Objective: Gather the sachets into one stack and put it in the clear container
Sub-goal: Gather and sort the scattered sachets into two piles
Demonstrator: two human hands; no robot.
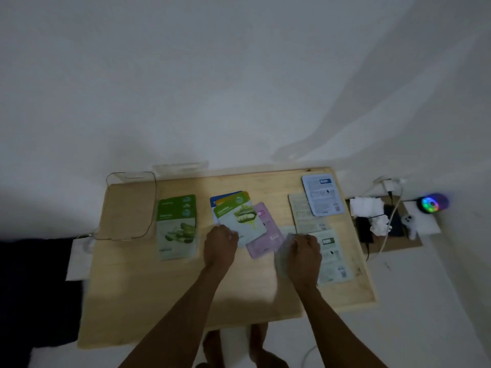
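While both hands curl over the middle of the wooden table [186, 301], the sachets lie spread around their fingers. The left hand [221, 241] is closed into a loose fist at the near corner of a cucumber sachet [240, 217], which tops a small fan with an orange and a blue sachet tucked beneath it; whether the fingers actually pinch that corner cannot be told. Just right of those fingers, between the two hands, lies a pink sachet [263, 235], partly under the cucumber one. The right hand [305, 251] is closed on a pale, blurred sachet [283, 251] that sticks out from its left side. Just beside its knuckles on the right lies a pale green sachet [333, 257], beyond them a cream sachet [303, 213], and farther still a blue-white sachet [321, 193] overlapping it. Well to the left of the left hand sits a stack of green aloe sachets [176, 227], and past that the clear container [127, 205], standing at the table's far left corner.

Printing on the packets is too blurred to read. The fingertips of both hands are hidden under the knuckles. Bare feet show below the table's near edge. The room is dim, with a plain white wall [239, 75] behind; off the table's right end, a small device [433, 203] glows in rainbow colours among cables.
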